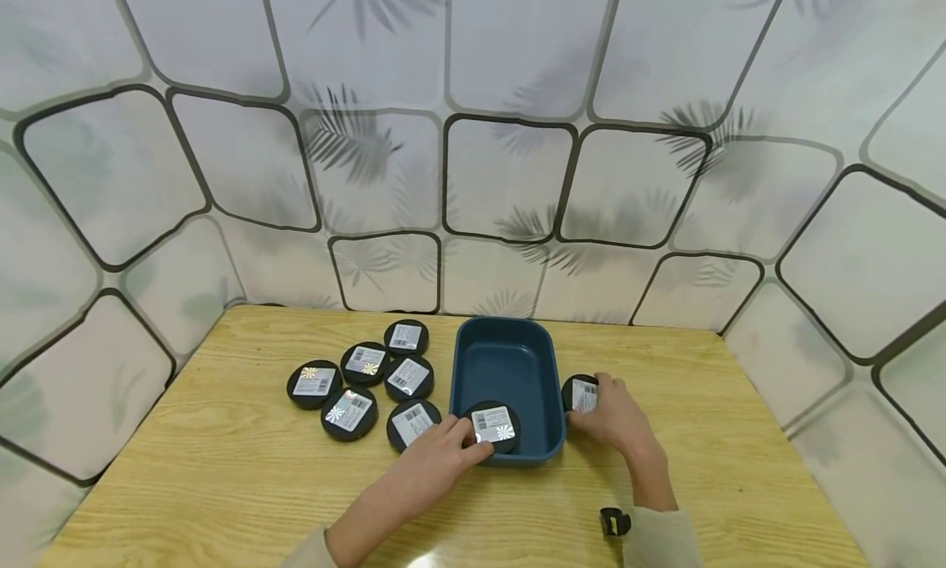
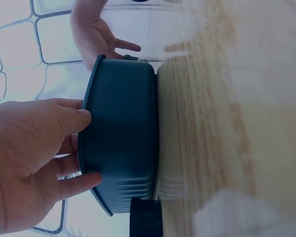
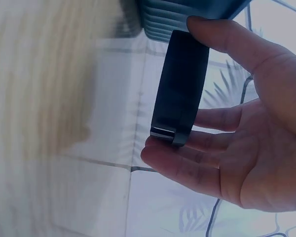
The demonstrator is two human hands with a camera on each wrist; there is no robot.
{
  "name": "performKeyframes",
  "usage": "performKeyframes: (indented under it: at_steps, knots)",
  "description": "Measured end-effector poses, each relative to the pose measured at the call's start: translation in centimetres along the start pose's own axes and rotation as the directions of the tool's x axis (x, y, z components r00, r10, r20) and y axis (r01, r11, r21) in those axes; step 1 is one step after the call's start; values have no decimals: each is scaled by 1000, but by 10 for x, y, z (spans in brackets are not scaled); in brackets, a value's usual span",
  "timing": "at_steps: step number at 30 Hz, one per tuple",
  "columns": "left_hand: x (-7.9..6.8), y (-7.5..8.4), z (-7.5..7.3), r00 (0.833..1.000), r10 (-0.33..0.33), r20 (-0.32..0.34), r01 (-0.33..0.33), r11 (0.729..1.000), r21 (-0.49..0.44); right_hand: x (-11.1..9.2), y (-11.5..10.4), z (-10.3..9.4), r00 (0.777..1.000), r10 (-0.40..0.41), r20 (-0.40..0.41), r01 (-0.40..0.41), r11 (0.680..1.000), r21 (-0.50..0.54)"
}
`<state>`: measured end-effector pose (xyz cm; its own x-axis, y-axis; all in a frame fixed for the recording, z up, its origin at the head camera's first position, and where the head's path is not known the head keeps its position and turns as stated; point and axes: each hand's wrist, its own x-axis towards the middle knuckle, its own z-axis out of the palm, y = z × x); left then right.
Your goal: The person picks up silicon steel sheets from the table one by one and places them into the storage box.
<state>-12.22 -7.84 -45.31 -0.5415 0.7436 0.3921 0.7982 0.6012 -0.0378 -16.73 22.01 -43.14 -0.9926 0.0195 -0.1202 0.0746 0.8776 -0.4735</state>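
Note:
A blue rectangular bin (image 1: 548, 420) stands on the table. At its near left corner my left hand (image 1: 432, 461) pinches a black tape roll (image 1: 493, 427), labelled side up, over the bin's front. In the left wrist view that hand (image 2: 44, 153) has its thumb and fingers right at the bin's rim, and the roll is hidden. My right hand (image 1: 617, 416) grips another black tape roll (image 1: 580, 394) close beside the bin's right wall. The right wrist view shows this roll (image 3: 180, 89) tilted on edge between thumb and fingers, with a shiny strip on its side.
Several more black tape rolls (image 1: 349, 414) with white barcode labels lie flat to the left of the bin. The nearest roll (image 1: 412, 424) sits beside the bin, partly behind my left hand. A patterned curtain (image 1: 510, 182) rises along the back of the wooden table (image 1: 222, 437).

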Motion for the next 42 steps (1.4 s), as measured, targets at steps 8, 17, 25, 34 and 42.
performKeyframes:
  at_steps: [8,17,25,34,42]
  knots:
    - [0,0,-1,1000,-5,26,5,1000,-14,-5,-6,-8,999,3,-44,-3,1000,0]
    - [0,1,-2,999,-11,42,12,1000,-19,-13,-16,-17,998,-14,-67,15,1000,12]
    - [-1,1,-1,1000,-8,17,8,1000,-10,-19,-24,-23,996,-49,-74,53,997,61]
    - [-1,0,0,1000,4,-14,-4,1000,2,-26,-31,-27,994,-87,-60,91,994,68]
    - [-1,0,1,1000,12,-24,-11,1000,8,-27,-33,-27,993,-112,-39,114,991,63]
